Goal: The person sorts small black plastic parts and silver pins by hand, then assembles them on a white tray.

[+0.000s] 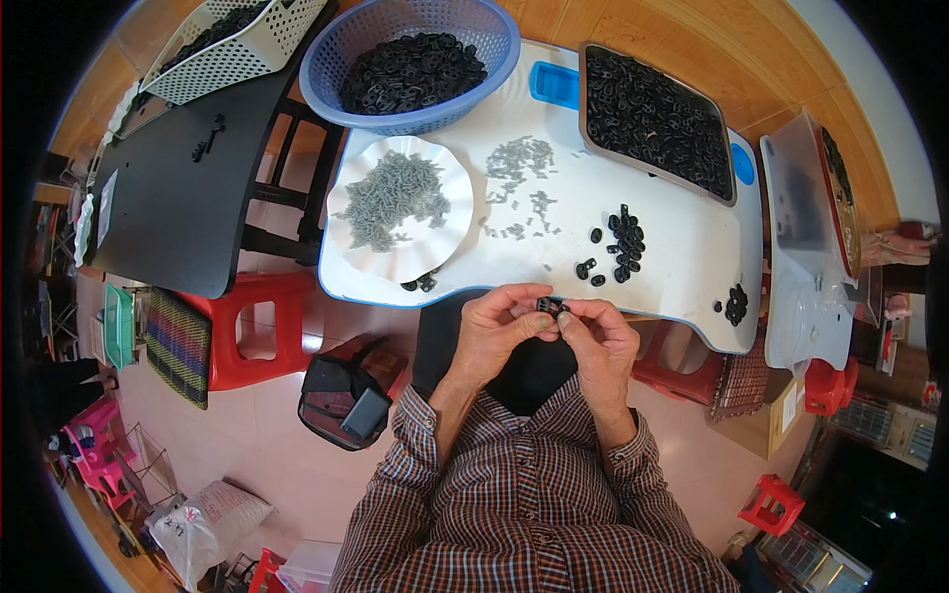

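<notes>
A small black plastic part [551, 306] is pinched between my two hands, just off the front edge of the white table [465, 272]. My left hand [500, 326] grips it from one side with thumb and forefinger. From the other side my right hand [600, 341] holds it the same way; fingers hide much of its shape. Beyond my right hand lies a loose cluster of black oval parts [627, 242]. Small grey translucent pieces [395, 193] are heaped on a white scalloped plate [450, 237], and more grey pieces [519, 158] lie scattered beside it.
A blue-purple basket [415, 121] of black parts stands at the back left, and a tray [733, 188] full of them at the back right. A small black pile [735, 304] sits near the right edge. Left stands a black table [178, 212]; below, a bag [341, 395].
</notes>
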`<state>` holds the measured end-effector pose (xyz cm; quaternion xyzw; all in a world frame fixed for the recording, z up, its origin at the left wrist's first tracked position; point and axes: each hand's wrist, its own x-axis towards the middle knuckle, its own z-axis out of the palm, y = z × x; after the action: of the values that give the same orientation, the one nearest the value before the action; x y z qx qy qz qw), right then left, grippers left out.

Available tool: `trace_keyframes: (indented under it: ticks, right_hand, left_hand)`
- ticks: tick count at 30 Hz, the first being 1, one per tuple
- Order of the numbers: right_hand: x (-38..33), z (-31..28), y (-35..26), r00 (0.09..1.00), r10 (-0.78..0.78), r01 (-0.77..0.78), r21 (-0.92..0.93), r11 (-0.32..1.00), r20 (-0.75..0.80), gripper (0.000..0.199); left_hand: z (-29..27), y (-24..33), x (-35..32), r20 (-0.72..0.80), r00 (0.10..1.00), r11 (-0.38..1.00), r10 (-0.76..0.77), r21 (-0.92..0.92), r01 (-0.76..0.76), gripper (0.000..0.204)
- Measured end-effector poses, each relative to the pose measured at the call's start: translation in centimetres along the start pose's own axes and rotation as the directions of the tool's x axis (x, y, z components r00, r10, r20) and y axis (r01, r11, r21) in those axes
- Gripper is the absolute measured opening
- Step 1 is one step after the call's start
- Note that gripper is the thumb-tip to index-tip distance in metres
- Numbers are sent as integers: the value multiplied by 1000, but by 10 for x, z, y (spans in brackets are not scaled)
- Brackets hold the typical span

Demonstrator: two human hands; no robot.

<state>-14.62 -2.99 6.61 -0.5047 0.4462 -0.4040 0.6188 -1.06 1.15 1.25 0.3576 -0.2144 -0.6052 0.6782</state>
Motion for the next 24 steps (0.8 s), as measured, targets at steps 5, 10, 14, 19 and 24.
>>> trace_keyframes:
  ticks: [5, 10, 14, 19, 24]
  right_hand:
    - [0, 1, -7, 1000, 21, -22, -69, 997, -4, 12]
    - [2, -5, 1, 1000, 18, -18, -164, 986, 4, 12]
    - [5, -4, 4, 1000, -25, 24, -189, 982, -3, 8]
    - [5, -6, 2, 1000, 0, 3, -173, 985, 16, 7]
    - [6, -7, 2, 999, 16, -10, -126, 992, 42, 8]
  left_hand:
    - [1, 7, 1, 45, 999, 994, 12, 111, -17, 32]
    - [-1, 9, 1, 58, 998, 979, 3, 201, -14, 31]
    - [-1, 8, 0, 52, 999, 963, -6, 270, -8, 30]
    - [-1, 12, 0, 60, 998, 948, -13, 317, -7, 30]
    - [0, 15, 1, 67, 997, 941, -27, 339, 3, 29]
